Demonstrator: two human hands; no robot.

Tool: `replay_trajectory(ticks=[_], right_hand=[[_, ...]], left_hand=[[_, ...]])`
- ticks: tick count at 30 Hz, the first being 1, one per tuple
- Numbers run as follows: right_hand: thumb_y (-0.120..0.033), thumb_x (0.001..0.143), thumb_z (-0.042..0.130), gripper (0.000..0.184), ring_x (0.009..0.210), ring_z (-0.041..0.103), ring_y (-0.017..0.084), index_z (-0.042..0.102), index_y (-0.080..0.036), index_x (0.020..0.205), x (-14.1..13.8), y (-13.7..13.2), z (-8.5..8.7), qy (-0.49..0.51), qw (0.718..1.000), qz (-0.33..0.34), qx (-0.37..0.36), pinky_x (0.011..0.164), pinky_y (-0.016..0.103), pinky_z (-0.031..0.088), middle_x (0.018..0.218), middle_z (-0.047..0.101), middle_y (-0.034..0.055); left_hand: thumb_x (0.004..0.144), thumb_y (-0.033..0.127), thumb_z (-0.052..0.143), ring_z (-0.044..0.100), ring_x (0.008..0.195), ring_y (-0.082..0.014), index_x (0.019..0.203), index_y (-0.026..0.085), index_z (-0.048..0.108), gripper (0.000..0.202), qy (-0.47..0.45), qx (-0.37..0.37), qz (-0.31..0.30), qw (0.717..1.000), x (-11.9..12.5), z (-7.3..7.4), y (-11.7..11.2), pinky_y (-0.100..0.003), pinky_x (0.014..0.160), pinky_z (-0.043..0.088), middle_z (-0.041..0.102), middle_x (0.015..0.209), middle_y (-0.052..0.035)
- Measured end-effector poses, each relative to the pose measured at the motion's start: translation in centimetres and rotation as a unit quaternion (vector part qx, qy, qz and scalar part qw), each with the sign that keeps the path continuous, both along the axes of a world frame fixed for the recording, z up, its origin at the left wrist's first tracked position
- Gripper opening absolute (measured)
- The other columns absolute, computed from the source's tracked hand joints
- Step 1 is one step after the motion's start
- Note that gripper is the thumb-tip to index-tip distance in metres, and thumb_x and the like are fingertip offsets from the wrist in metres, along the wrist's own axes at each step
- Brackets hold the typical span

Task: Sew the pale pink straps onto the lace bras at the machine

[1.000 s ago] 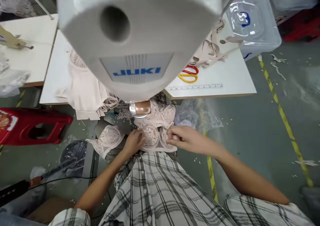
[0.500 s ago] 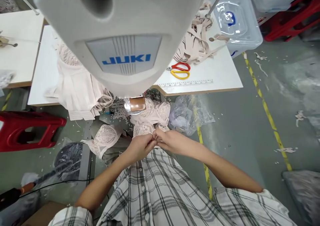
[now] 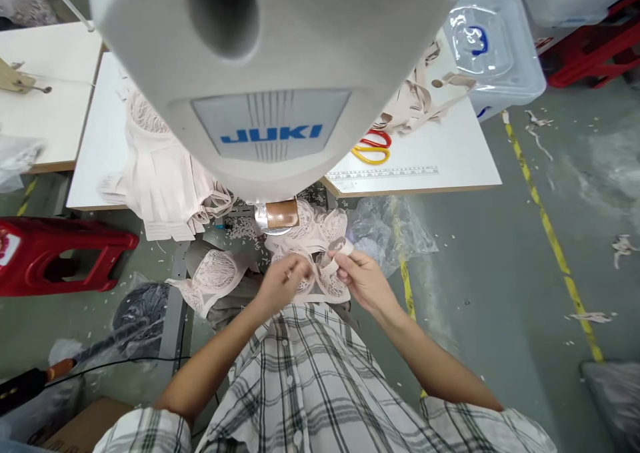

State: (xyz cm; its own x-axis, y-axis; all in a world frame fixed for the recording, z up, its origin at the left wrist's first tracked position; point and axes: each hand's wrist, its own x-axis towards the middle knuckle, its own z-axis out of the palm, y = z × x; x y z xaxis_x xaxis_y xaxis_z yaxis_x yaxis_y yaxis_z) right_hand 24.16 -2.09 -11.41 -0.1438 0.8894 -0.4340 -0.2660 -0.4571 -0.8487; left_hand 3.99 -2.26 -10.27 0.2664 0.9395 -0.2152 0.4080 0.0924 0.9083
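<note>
Pale beige lace bras [image 3: 333, 287] lie on my lap and reach up to the sewing machine's metal plate. My right hand [image 3: 367, 276] pinches a curled beige strap [image 3: 341, 247] between thumb and fingers, above the right-hand lace cup. To its left, my left hand [image 3: 285, 278] is held over another cup with its fingers curled together. Its fingertips are slightly blurred, and whatever they may hold does not show. A further lace cup [image 3: 217, 273] hangs by my left knee. The white JUKI sewing machine head [image 3: 273, 126] looms above, hiding its needle area.
Beige stacked pieces [image 3: 155, 173] cover the table's left side. On the right are scissors [image 3: 373, 154], a printed ruler [image 3: 385, 173] and loose straps [image 3: 413, 106]. A clear plastic bag [image 3: 395, 229] hangs below. A red stool [image 3: 65, 253] stands left, a lidded box [image 3: 495, 49] right.
My hands, together half a second ago, are now apart. The right hand has gone right and holds up the strap; the left has moved slightly left. The view has shifted a little.
</note>
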Motion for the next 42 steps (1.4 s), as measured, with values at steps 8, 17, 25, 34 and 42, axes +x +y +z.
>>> replay_trajectory(ticks=[8,17,25,34,42], right_hand=[[-0.049,0.069,0.082,0.038,0.048,0.055,0.009,0.073,-0.021,0.092,3.0,2.6,3.5,-0.015,0.999,-0.021,0.041,0.046,0.02,0.045,0.055,0.061,-0.0029],[-0.043,0.073,0.083,0.031,0.043,0.053,0.008,0.068,-0.021,0.09,3.5,4.9,6.3,0.024,0.996,0.021,0.082,0.041,0.017,0.044,0.053,0.06,-0.0041],[-0.04,0.078,0.078,0.025,0.04,0.052,0.006,0.068,-0.021,0.091,1.5,7.1,10.1,0.076,0.984,0.079,0.138,0.04,0.015,0.043,0.057,0.061,-0.0045],[-0.045,0.081,0.074,0.03,0.055,0.061,0.009,0.064,-0.019,0.092,-1.9,11.4,9.2,-0.031,0.967,0.127,0.22,0.053,0.02,0.05,0.068,0.066,-0.0015],[-0.036,0.077,0.073,0.018,0.062,0.057,0.013,0.066,-0.021,0.084,-4.6,14.4,9.4,-0.124,0.934,0.072,0.328,0.057,0.025,0.047,0.068,0.064,-0.0014]], left_hand=[[0.09,0.036,0.055,0.061,0.078,-0.0221,0.082,0.018,0.057,0.02,0.101,-0.029,0.059,0.993,-4.4,-9.0,4.3,-0.032,0.071,0.045,0.065,0.08,-0.0072],[0.091,0.02,0.046,0.045,0.051,-0.011,0.118,0.019,0.057,0.029,0.095,0.088,-0.052,0.99,-0.2,1.9,0.5,-0.024,0.053,0.033,0.05,0.06,0.0061],[0.093,0.013,0.045,0.039,0.048,-0.0098,0.12,0.014,0.062,0.032,0.296,0.485,0.004,0.823,-0.6,11.0,1.6,-0.025,0.047,0.021,0.051,0.057,0.0043],[0.097,0.022,0.041,0.039,0.042,-0.0095,0.146,0.021,0.049,0.05,0.314,0.236,-0.018,0.919,-3.3,11.6,2.6,-0.021,0.048,0.028,0.052,0.051,0.0066],[0.1,0.033,0.04,0.051,0.047,-0.0108,0.146,0.023,0.048,0.047,0.22,0.158,-0.028,0.962,-4.3,11.8,3.3,-0.02,0.051,0.041,0.066,0.066,0.0011]])
